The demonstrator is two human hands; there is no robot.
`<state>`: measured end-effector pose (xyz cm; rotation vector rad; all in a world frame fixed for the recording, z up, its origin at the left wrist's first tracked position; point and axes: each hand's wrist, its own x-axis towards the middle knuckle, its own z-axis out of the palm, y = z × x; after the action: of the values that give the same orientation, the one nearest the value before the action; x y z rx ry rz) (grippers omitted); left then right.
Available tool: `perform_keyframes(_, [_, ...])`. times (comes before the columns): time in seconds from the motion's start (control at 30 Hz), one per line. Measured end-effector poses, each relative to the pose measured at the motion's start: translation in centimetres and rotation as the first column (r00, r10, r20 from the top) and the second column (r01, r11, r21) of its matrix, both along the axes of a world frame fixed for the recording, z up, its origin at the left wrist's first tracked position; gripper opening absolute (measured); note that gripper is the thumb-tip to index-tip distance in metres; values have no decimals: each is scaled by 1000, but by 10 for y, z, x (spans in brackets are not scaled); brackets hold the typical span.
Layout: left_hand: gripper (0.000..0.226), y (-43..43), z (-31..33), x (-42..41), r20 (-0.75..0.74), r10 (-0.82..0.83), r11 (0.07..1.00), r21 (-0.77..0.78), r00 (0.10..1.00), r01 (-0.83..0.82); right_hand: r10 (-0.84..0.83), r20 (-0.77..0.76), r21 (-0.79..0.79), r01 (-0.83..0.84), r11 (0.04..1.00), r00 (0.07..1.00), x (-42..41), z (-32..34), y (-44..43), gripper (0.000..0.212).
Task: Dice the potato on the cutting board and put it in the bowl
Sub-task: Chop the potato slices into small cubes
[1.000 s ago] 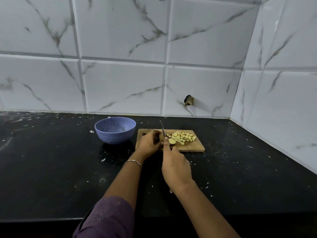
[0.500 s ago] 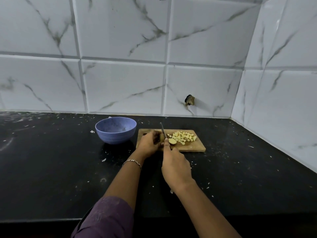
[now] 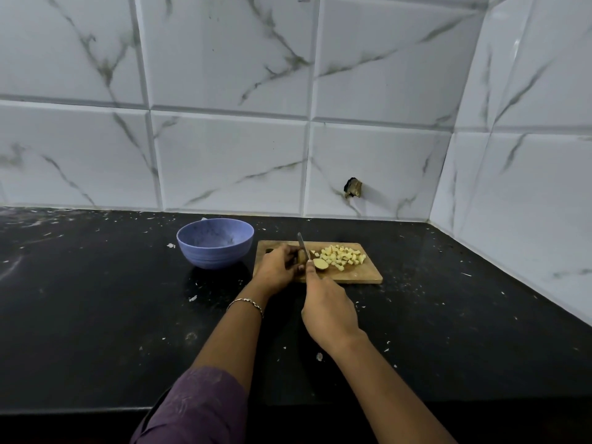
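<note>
Knuckles of our left hand (image 3: 277,267) curl over the uncut end of the potato (image 3: 301,258), fingers bent round it and pinning it to the cutting board (image 3: 358,276); our right hand (image 3: 330,310), just beside the left and nearer to us, is closed round the handle of the knife (image 3: 302,245), the handle itself hidden under the palm, the forefinger reaching forward toward the blade; the blade points away from us and stands between the left fingertips and a pale slice (image 3: 320,265) lying flat just ahead of the right forefinger; whether the edge touches the board we cannot tell; beyond the right hand and a little to its right, the diced cubes (image 3: 344,256) lie heaped on the board; the blue bowl (image 3: 215,243) stands to the left of our left hand, off the board and near its end; a thin bracelet (image 3: 246,302) circles the left wrist, with a purple sleeve (image 3: 195,408) further back on that arm; both forearms lie over the black counter (image 3: 96,315), which is flecked with white scraps
</note>
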<state>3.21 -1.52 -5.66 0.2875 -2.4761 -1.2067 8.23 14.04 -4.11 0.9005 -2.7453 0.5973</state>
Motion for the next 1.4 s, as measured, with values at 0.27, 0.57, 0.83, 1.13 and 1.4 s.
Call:
perform_keyframes(0.27, [46, 1, -1, 0, -24, 14, 1000, -18, 1000, -14, 3, -12, 31, -3, 1000, 1000, 2, -5, 3, 71])
perform_keyframes(0.57, [44, 1, -1, -1, -25, 29, 999, -34, 999, -30, 2, 28, 43, -3, 999, 1000, -6, 4, -4, 70])
perform_keyframes(0.83, [43, 2, -2, 0, -26, 32, 999, -9, 999, -33, -3, 27, 49, 2, 999, 1000, 0, -2, 1, 73])
perform_keyframes(1.13, [43, 3, -2, 1, -40, 35, 999, 3, 999, -35, 2, 11, 73, -3, 997, 1000, -3, -1, -2, 70])
perform_keyframes(1.4, [48, 3, -2, 2, -47, 38, 999, 11, 998, -38, 5, -23, 106, -2, 994, 1000, 4, -7, 1, 70])
